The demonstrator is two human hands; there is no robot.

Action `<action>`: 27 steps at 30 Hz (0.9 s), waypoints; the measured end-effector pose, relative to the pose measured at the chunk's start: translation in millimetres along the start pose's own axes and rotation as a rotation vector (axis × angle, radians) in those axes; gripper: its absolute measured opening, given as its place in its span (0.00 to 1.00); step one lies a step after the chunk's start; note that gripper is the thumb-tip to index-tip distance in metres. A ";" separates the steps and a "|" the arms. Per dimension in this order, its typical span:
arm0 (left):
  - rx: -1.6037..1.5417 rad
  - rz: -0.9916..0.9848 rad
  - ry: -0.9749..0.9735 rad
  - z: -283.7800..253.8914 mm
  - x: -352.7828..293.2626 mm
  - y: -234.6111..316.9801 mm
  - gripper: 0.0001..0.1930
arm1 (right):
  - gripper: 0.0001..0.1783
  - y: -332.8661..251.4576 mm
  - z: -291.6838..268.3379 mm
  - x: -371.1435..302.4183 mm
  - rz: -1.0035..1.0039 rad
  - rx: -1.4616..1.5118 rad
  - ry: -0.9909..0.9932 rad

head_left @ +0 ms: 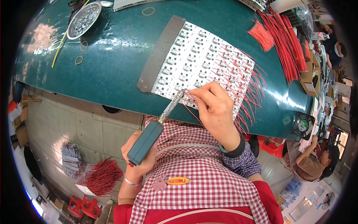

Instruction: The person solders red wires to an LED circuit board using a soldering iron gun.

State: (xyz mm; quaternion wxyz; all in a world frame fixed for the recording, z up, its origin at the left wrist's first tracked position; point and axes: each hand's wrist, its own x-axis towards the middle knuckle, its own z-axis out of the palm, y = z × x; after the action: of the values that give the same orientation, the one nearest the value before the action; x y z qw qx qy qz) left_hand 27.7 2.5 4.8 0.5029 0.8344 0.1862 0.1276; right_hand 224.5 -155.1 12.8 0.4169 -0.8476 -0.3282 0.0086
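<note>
- Soldering iron (pixel 149 136): our left hand (pixel 137 158) wraps shut around its teal handle, tip meeting the white circuit panel (pixel 201 61) at its near edge.
- Our right hand (pixel 215 110) pinches a thin red wire (pixel 194 112) beside that tip.
- The panel lies on the green table (pixel 112 63).
- Farther off we see red wire bundles (pixel 287 41) and a metal dish (pixel 84 19).

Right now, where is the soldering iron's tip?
In the head view, the soldering iron, held in the left hand, has its tip at the near edge of the white circuit panel, just left of the right hand.
</note>
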 end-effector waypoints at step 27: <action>-0.069 0.028 0.069 -8.1 -9.3 -2.5 0.13 | 0.06 -3.0 -2.3 0.8 -0.016 -0.068 -0.042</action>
State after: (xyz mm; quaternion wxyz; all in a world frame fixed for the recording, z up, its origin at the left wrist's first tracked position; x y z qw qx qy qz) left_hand 15.7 5.8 6.1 0.5228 0.8141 0.1873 0.1696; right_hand 224.1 -155.0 16.7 0.3808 -0.8583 -0.3437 0.0122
